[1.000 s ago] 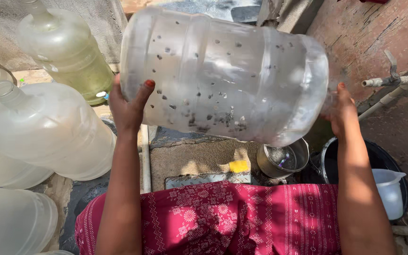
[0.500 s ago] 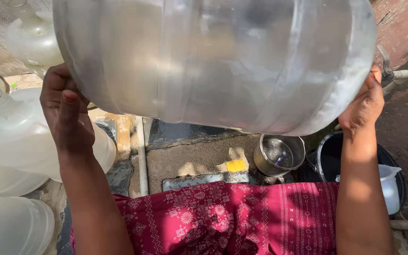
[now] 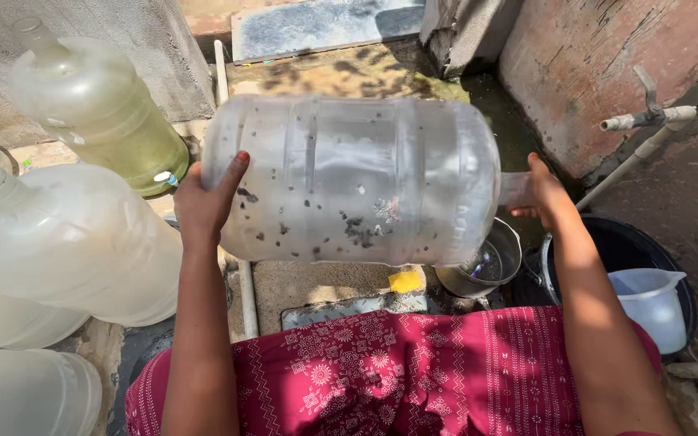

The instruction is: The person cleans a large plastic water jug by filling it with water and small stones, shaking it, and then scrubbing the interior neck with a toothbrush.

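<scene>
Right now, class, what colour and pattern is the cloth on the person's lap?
Deep pink-red cloth with small white floral and zigzag print, seen best in the head view.

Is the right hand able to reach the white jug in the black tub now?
Probably not yet: the right hand grips the neck of the big clear bottle, though the white jug sits unobstructed below that arm.

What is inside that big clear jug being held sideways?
The big clear jug, held level between the left hand and right hand, shows scattered dark specks inside its wall. No standing water is visible. The right hand covers the neck, so the mouth is hidden.
</scene>
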